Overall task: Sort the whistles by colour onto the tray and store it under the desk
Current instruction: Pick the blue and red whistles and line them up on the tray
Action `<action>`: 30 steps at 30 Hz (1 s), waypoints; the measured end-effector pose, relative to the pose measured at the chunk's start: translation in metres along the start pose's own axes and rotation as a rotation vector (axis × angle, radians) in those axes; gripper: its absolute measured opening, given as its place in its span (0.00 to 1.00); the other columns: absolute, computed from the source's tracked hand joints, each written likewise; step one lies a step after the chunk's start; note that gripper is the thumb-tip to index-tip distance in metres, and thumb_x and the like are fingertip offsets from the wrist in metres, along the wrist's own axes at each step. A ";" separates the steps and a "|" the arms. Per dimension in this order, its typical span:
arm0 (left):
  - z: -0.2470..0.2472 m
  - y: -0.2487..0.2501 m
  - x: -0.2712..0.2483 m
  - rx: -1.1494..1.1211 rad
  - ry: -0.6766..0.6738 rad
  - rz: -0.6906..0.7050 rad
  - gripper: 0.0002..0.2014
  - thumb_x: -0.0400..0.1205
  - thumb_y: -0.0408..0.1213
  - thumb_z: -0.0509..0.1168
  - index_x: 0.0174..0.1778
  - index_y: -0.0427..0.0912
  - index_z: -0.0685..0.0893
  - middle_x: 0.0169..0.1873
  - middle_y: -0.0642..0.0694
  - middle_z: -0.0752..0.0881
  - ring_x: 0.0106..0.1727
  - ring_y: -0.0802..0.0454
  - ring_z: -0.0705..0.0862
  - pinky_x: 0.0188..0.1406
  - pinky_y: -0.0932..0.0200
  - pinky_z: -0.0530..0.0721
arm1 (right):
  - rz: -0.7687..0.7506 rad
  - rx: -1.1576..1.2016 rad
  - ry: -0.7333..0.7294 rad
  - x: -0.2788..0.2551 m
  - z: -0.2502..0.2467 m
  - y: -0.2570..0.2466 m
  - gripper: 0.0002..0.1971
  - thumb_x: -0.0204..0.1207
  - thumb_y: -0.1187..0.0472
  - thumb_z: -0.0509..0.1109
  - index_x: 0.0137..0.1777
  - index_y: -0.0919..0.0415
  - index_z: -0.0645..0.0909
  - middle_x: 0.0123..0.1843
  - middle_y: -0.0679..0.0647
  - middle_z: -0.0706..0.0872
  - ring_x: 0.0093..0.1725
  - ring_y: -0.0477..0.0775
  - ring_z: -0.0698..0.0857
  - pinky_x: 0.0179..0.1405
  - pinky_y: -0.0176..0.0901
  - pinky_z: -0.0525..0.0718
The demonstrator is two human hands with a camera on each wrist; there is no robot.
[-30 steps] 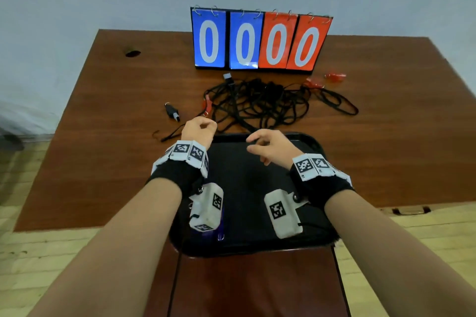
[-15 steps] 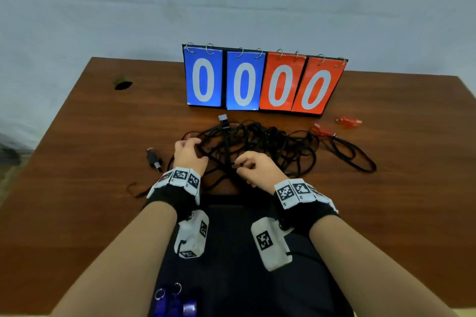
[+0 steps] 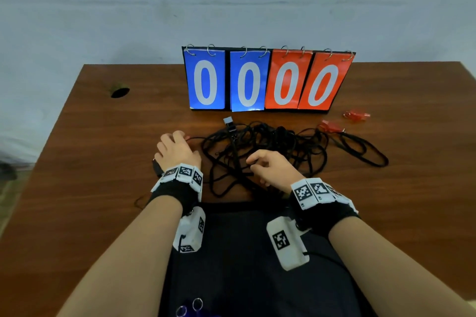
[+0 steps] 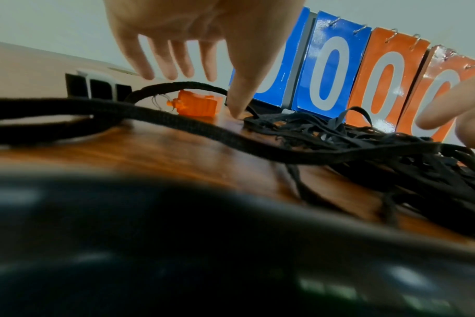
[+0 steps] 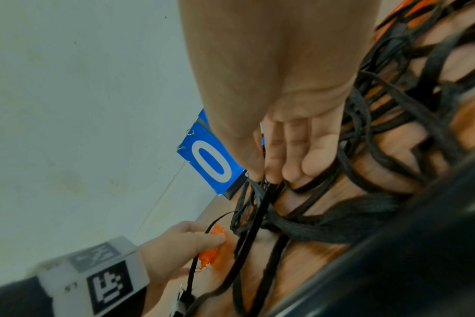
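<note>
An orange whistle (image 4: 197, 105) on a black lanyard lies at the left end of a tangle of black lanyards (image 3: 270, 144). My left hand (image 3: 175, 147) hovers over that whistle with fingers straight and spread. Its thumb tip touches the desk right beside the whistle (image 5: 210, 252). My right hand (image 3: 268, 165) pinches a black lanyard (image 5: 258, 206) in the tangle between thumb and fingers. Two more orange whistles (image 3: 332, 126) (image 3: 356, 114) lie at the right. A black whistle (image 3: 229, 123) sits at the top of the tangle. The black tray (image 3: 257, 260) lies under my wrists, with blue whistles (image 3: 190, 309) at its near edge.
A blue and orange flip scoreboard (image 3: 268, 80) showing zeros stands behind the tangle near the wall. Another black and grey whistle (image 4: 95, 85) lies left of my left hand. A cable hole (image 3: 119, 91) is at the desk's far left.
Both hands have moved forward off the tray to the lanyard tangle. The left has reached the orange whistle and the right has taken hold of a lanyard. The head view has tilted up.
</note>
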State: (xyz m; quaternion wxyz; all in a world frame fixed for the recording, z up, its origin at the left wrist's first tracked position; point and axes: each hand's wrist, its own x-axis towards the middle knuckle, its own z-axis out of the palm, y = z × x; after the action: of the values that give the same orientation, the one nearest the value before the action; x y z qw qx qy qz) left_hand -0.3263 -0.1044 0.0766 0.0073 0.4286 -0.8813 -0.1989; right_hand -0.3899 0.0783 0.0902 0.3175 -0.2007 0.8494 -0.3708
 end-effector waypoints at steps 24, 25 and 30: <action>-0.011 0.011 -0.019 -0.431 -0.273 0.356 0.16 0.81 0.41 0.63 0.63 0.40 0.83 0.72 0.40 0.71 0.75 0.45 0.67 0.71 0.58 0.65 | 0.114 0.665 0.023 0.011 0.031 -0.050 0.16 0.84 0.61 0.58 0.64 0.69 0.77 0.36 0.54 0.81 0.33 0.50 0.81 0.34 0.36 0.82; -0.013 0.012 -0.020 -0.383 -0.237 0.350 0.16 0.81 0.43 0.64 0.62 0.42 0.84 0.77 0.42 0.65 0.79 0.45 0.61 0.76 0.54 0.60 | 0.101 0.681 0.031 0.009 0.030 -0.050 0.16 0.84 0.61 0.58 0.64 0.69 0.77 0.36 0.54 0.81 0.33 0.50 0.82 0.33 0.34 0.83; -0.022 0.019 -0.024 -0.437 -0.053 0.441 0.12 0.79 0.42 0.67 0.55 0.42 0.88 0.78 0.44 0.66 0.81 0.46 0.58 0.78 0.55 0.55 | 0.038 0.786 0.021 0.001 0.022 -0.053 0.16 0.84 0.61 0.56 0.65 0.69 0.76 0.37 0.54 0.83 0.33 0.51 0.83 0.29 0.30 0.84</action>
State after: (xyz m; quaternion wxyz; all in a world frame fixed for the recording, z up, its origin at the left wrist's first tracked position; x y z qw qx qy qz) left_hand -0.3213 -0.0827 0.1073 0.1193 0.2099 -0.8893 -0.3884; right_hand -0.3696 0.0324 0.1185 0.3685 -0.0443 0.6494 -0.6637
